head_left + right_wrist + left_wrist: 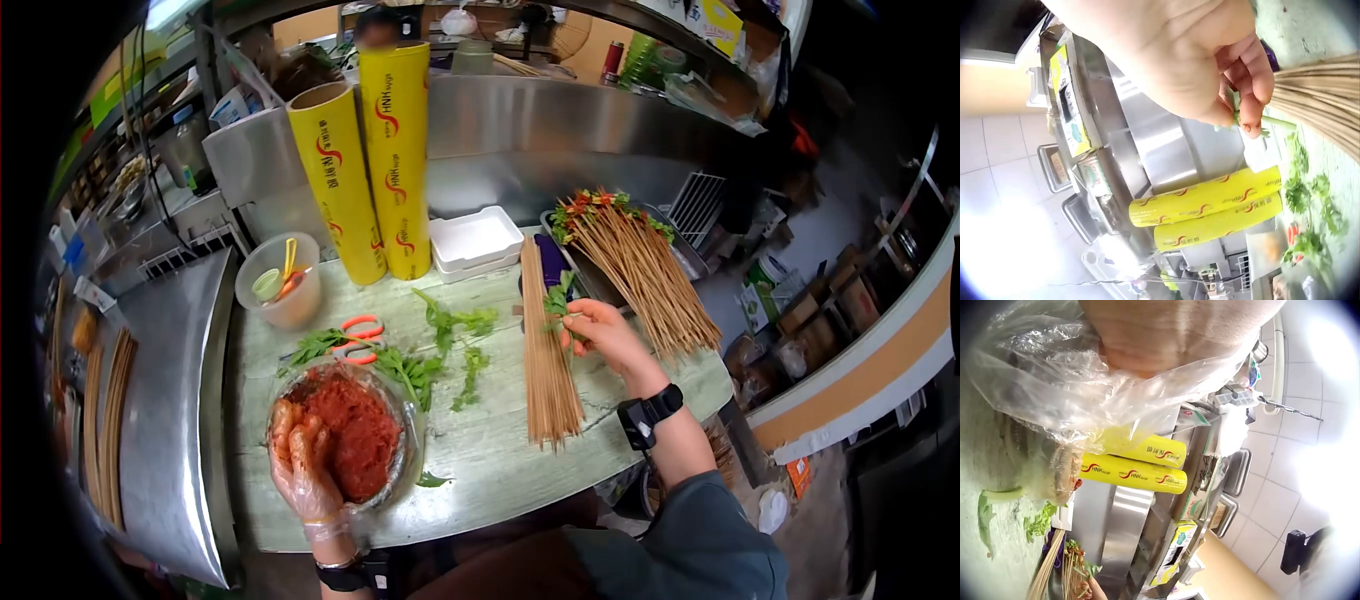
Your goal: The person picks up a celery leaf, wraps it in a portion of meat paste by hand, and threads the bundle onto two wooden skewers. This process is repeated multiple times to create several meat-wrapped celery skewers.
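The left hand, in a clear plastic glove smeared with red, lies at the left side of a bowl of red minced meat, its fingers against the meat. Between thumb and fingertips the right hand pinches a green herb sprig, above a bundle of bare wooden sticks. In the right wrist view the right hand has curled fingers round the stem. Loose herb sprigs lie mid-table. The left wrist view shows mostly the glove's plastic cuff; the left fingers are hidden there.
Orange-handled scissors lie behind the bowl. Two yellow film rolls stand at the back beside white trays and a plastic tub. At the right, a metal tray holds skewers with red and green tips.
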The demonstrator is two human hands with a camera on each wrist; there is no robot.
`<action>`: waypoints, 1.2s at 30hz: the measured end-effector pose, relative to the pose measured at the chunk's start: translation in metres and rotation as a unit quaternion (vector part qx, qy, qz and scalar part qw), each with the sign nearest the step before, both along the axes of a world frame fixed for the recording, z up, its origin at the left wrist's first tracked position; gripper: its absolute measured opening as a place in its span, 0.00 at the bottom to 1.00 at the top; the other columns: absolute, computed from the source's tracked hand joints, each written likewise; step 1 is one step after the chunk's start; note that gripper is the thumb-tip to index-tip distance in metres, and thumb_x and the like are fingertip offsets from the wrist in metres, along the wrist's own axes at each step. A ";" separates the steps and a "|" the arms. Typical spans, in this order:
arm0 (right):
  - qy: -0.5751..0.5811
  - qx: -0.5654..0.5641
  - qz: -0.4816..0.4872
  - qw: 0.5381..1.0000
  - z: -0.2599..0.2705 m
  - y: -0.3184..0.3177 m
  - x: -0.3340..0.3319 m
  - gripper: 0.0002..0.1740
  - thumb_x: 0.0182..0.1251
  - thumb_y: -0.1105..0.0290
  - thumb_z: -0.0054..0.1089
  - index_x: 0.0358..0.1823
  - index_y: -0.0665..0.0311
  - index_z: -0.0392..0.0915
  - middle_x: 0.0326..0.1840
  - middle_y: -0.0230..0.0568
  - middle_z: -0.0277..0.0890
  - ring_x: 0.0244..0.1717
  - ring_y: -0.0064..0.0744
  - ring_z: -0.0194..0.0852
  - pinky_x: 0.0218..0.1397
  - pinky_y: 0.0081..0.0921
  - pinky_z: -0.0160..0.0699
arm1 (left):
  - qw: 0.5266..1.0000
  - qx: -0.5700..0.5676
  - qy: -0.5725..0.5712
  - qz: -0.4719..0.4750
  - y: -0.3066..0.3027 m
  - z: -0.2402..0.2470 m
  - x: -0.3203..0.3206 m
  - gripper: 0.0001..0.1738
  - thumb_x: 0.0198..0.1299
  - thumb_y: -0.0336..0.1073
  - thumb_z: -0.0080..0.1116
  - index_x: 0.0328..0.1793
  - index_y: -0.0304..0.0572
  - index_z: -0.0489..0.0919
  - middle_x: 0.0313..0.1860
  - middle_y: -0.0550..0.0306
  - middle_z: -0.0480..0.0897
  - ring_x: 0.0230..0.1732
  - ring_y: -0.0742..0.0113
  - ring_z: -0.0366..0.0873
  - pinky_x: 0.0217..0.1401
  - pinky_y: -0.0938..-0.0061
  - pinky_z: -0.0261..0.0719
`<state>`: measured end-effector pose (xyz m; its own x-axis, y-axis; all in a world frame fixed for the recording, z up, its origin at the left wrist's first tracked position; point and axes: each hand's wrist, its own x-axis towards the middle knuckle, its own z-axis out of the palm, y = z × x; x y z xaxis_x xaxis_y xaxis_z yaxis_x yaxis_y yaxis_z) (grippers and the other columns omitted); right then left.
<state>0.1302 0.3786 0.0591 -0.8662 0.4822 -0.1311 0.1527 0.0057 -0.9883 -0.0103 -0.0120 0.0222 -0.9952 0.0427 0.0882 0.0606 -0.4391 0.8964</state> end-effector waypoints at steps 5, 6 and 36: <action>0.018 -0.070 0.086 0.994 -0.007 -0.021 -0.022 0.11 0.69 0.70 0.53 0.49 0.68 0.71 0.33 0.36 0.80 0.26 0.15 0.71 0.31 0.14 0.72 | 1.000 0.001 -0.005 0.011 0.001 0.002 0.001 0.20 0.65 0.31 0.52 0.62 0.35 0.71 0.58 0.53 0.75 0.49 0.66 0.77 0.50 0.74 0.78; 0.020 -0.083 0.096 0.992 -0.007 -0.031 -0.027 0.11 0.69 0.71 0.52 0.49 0.68 0.71 0.34 0.36 0.79 0.27 0.16 0.71 0.32 0.14 0.72 | 1.000 0.000 -0.004 0.010 0.000 0.002 0.001 0.20 0.65 0.32 0.53 0.63 0.36 0.71 0.57 0.53 0.75 0.49 0.66 0.78 0.50 0.74 0.78; 0.181 0.016 0.179 0.967 0.030 -0.119 -0.099 0.05 0.57 0.80 0.63 0.34 0.68 0.78 0.36 0.31 0.78 0.36 0.18 0.75 0.41 0.16 0.74 | 1.000 -0.017 -0.016 0.002 0.001 -0.002 -0.001 0.18 0.64 0.32 0.54 0.59 0.33 0.74 0.52 0.52 0.80 0.43 0.67 0.81 0.43 0.75 0.82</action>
<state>0.0312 0.2596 0.0894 -0.9647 0.1423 0.2214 -0.2201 0.0253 -0.9752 -0.0115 -0.0115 0.0199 -0.9976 0.0405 0.0559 0.0346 -0.4077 0.9125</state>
